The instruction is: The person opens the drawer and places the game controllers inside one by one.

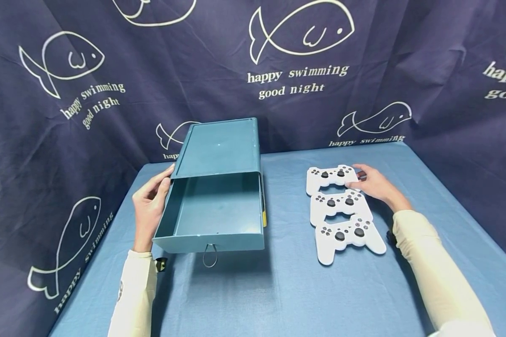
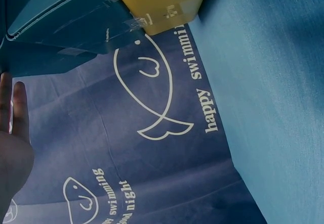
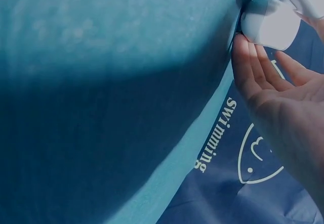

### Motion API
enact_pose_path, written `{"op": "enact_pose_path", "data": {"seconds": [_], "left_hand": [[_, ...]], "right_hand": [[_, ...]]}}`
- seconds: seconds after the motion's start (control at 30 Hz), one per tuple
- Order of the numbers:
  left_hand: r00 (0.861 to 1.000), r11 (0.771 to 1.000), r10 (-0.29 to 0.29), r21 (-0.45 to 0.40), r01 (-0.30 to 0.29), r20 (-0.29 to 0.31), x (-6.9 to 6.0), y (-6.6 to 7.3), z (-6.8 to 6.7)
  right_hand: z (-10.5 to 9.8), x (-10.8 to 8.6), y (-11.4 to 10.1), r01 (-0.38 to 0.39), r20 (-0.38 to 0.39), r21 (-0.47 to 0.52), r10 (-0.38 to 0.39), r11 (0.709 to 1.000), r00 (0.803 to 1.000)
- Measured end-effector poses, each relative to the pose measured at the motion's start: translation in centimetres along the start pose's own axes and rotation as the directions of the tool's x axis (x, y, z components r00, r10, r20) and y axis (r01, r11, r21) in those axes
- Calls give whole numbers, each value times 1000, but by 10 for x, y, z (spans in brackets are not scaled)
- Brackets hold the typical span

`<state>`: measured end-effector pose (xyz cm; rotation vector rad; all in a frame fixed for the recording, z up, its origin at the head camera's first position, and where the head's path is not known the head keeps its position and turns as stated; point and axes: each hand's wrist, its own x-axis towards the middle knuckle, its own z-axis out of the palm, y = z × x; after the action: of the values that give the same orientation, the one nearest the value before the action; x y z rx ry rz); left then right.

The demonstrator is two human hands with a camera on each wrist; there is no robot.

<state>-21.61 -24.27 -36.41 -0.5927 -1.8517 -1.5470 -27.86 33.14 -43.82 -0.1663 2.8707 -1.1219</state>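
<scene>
A blue-green drawer unit (image 1: 219,147) has its upper drawer (image 1: 211,242) pulled out toward the front, and nothing shows inside. My left hand (image 1: 149,203) touches the unit's left side near the drawer's opening, its fingers fairly straight in the left wrist view (image 2: 15,128). Three white game controllers stand in a column on the right: back (image 1: 333,177), middle (image 1: 340,206) and front (image 1: 347,236). With thumb and fingers my right hand (image 1: 375,185) pinches the right end of the back controller; in the right wrist view, fingers lie under its rounded grip (image 3: 271,24).
Blue cloth covers the table (image 1: 244,299). A dark blue curtain (image 1: 219,84) with white fish drawings hangs behind and at both sides. Yellow shows low on the unit's right side (image 1: 264,218), and a wire loop handle (image 1: 210,260) hangs from the drawer front.
</scene>
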Motion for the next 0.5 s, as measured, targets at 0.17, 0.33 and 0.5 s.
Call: {"op": "enact_pose_path", "data": {"seconds": [0.17,0.33,0.5], "left_hand": [[1000,1000,11,5,-11,-2,0,0,0],[1000,1000,11,-2,-11,-1,0,-2,0],[1000,1000,11,4,-11,-4,0,-2,0]], "right_hand": [[1,1,2,11,-3,-21,-11,1000,1000],[2,2,1,13,-3,-22,-13,1000,1000],[1,2,0,10,0,-22,-10,1000,1000]]}}
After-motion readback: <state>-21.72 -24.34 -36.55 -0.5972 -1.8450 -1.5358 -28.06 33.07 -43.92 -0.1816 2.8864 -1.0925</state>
